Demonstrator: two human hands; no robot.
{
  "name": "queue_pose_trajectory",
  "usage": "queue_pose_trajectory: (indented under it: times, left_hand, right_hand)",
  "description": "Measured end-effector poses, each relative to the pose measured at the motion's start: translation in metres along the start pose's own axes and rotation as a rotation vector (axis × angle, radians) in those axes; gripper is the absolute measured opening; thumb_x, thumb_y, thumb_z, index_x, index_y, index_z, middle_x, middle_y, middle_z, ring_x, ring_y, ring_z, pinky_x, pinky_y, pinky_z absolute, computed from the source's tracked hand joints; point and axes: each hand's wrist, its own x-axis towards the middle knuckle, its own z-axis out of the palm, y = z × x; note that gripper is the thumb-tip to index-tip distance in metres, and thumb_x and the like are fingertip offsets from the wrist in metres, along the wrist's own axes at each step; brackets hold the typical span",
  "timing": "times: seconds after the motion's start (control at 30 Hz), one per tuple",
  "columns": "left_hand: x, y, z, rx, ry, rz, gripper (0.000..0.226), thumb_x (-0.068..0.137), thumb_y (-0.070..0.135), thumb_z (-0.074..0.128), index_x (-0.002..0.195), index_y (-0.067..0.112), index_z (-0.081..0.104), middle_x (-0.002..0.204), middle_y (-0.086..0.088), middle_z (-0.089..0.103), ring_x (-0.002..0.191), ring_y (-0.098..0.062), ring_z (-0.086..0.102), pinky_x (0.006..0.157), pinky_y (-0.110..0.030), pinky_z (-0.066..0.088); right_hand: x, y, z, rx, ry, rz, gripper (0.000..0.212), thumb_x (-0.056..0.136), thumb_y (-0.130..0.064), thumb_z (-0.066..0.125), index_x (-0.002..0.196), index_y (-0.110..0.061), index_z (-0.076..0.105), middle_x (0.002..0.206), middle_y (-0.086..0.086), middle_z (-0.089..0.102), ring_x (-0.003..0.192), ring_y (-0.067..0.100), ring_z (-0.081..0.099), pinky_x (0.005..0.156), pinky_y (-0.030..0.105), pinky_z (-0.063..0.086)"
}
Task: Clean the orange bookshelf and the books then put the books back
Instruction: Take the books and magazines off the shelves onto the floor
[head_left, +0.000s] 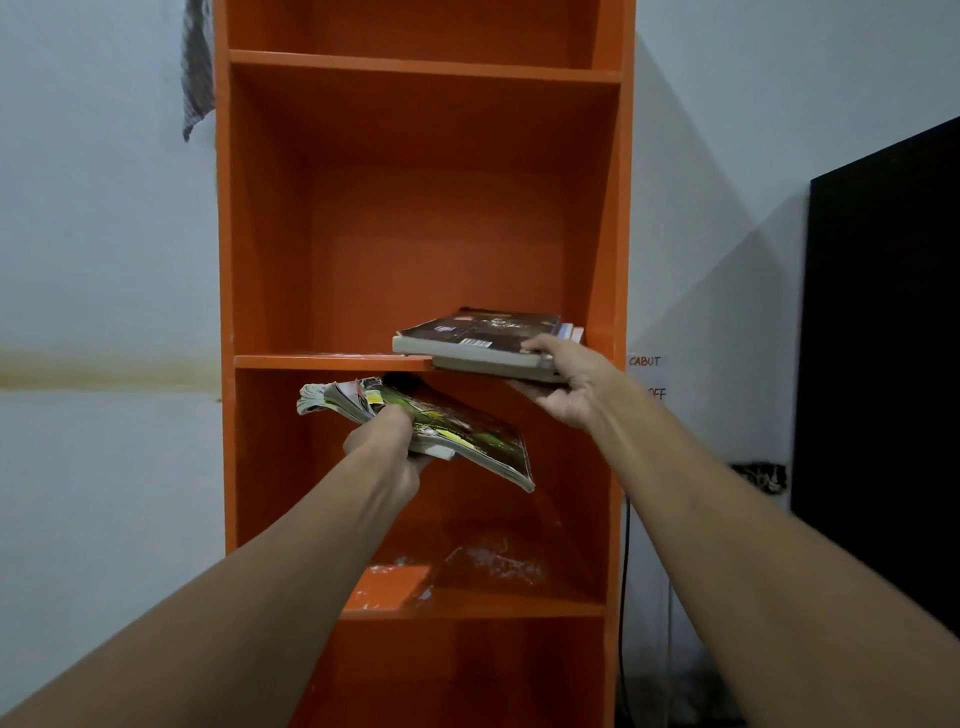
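two grips, both closed on books. right hand (569, 384): thumb on top, fingers (535, 391) curled beneath a flat stack of books (478, 343), pinching its near right corner. left hand (387, 441): fingers wrapped round a tilted bundle of thin paperbacks (457, 436), far end fanned and curling, held in the air just below the middle shelf board (322, 362).

stack of books: lies at the right end of the middle shelf board of the orange bookshelf (224, 260), near edge overhanging the front lip, lower volumes offset from the top one. other compartments in view hold no books; lower shelf (395, 587) shows whitish smears.

risks, as judged: the overhanging stack could tip off the lip if the right hand lets go before it is pushed in. the offset layers could slide apart under a push at one corner. the bundle could splay and shed an inner volume, since the grip is at one edge only. lifting the bundle could knock its fanned end on the underside of the board.

writing: barcode (476, 343) on the top cover, other print too small to read. on the wall just right of the bookshelf, a "cabut" note (644, 361) and, partly hidden by the wrist, an "off" note (657, 393).
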Motion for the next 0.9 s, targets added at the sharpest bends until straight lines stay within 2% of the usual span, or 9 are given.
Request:
queue_pose_trajectory:
  times: [0.07,0.13,0.23,0.4,0.5,0.6,0.7,0.8,0.9]
  left_hand:
    - [0.002,0.000,-0.004,-0.003,-0.009,0.008,0.028,0.093,0.000,0.052,0.121,-0.002,0.049,0.102,-0.019,0.066,0.084,-0.030,0.069,0.061,-0.044,0.059]
    - [0.002,-0.001,-0.009,-0.004,-0.010,0.015,0.028,0.094,0.001,0.052,0.121,-0.002,0.049,0.101,-0.019,0.067,0.084,-0.029,0.069,0.063,-0.042,0.059]
    - [0.003,-0.003,-0.021,-0.001,0.008,0.018,0.027,0.094,0.001,0.052,0.121,-0.003,0.050,0.097,-0.017,0.067,0.081,-0.027,0.069,0.060,-0.039,0.058]
    - [-0.003,-0.008,-0.046,-0.022,-0.004,0.018,0.028,0.093,0.000,0.054,0.121,-0.003,0.053,0.099,-0.015,0.067,0.081,-0.026,0.068,0.062,-0.038,0.058]
    - [-0.005,-0.014,-0.068,-0.063,-0.018,0.022,0.026,0.095,0.005,0.057,0.120,-0.001,0.055,0.103,-0.013,0.069,0.081,-0.023,0.070,0.058,-0.034,0.058]
    - [-0.014,-0.021,-0.089,-0.105,-0.054,0.011,0.021,0.097,0.010,0.057,0.115,0.001,0.057,0.105,-0.012,0.071,0.083,-0.021,0.071,0.058,-0.032,0.057]
    - [-0.029,-0.031,-0.110,-0.130,-0.112,-0.003,0.021,0.098,0.013,0.055,0.115,0.000,0.057,0.102,-0.012,0.071,0.084,-0.021,0.072,0.054,-0.029,0.058]
    - [-0.047,-0.044,-0.131,-0.154,-0.137,-0.020,0.021,0.099,0.013,0.053,0.114,0.000,0.056,0.102,-0.012,0.071,0.079,-0.019,0.073,0.055,-0.029,0.058]
    - [-0.059,-0.060,-0.153,-0.191,-0.095,-0.031,0.026,0.097,0.012,0.056,0.121,0.002,0.057,0.106,-0.012,0.073,0.078,-0.019,0.074,0.053,-0.030,0.058]
  right_hand:
    - [-0.005,0.014,-0.008,0.026,-0.067,0.000,0.033,0.080,0.002,0.071,0.108,0.001,0.052,0.115,0.026,0.060,0.102,0.034,0.066,0.074,0.049,0.059]
    - [-0.010,0.018,-0.011,0.052,-0.114,0.030,0.039,0.078,0.001,0.072,0.112,0.000,0.052,0.116,0.030,0.063,0.103,0.038,0.067,0.075,0.051,0.058]
    - [-0.019,0.018,-0.001,0.011,-0.130,0.063,0.027,0.082,-0.004,0.072,0.101,0.000,0.053,0.105,0.031,0.067,0.097,0.040,0.069,0.068,0.054,0.056]
    - [-0.030,0.052,-0.002,0.051,-0.150,0.019,0.010,0.086,-0.007,0.064,0.091,-0.006,0.056,0.081,0.014,0.069,0.072,0.029,0.069,0.049,0.037,0.060]
    - [-0.044,0.076,-0.014,0.110,-0.195,-0.029,0.007,0.087,-0.012,0.064,0.092,-0.010,0.060,0.085,0.011,0.071,0.078,0.028,0.069,0.057,0.037,0.059]
    - [-0.070,0.093,-0.029,0.158,-0.236,-0.058,0.014,0.089,-0.015,0.064,0.101,-0.009,0.065,0.092,0.012,0.073,0.079,0.027,0.072,0.066,0.038,0.060]
    - [-0.101,0.119,-0.052,0.212,-0.258,-0.076,0.021,0.089,-0.018,0.061,0.108,-0.009,0.064,0.094,0.011,0.073,0.079,0.027,0.072,0.066,0.039,0.060]
    - [-0.129,0.151,-0.083,0.282,-0.198,-0.067,0.037,0.085,-0.021,0.062,0.118,-0.006,0.059,0.099,0.014,0.072,0.079,0.028,0.072,0.057,0.037,0.061]
    - [-0.153,0.179,-0.119,0.278,-0.105,-0.005,0.045,0.082,-0.022,0.065,0.123,-0.004,0.058,0.104,0.017,0.071,0.081,0.030,0.072,0.063,0.039,0.062]
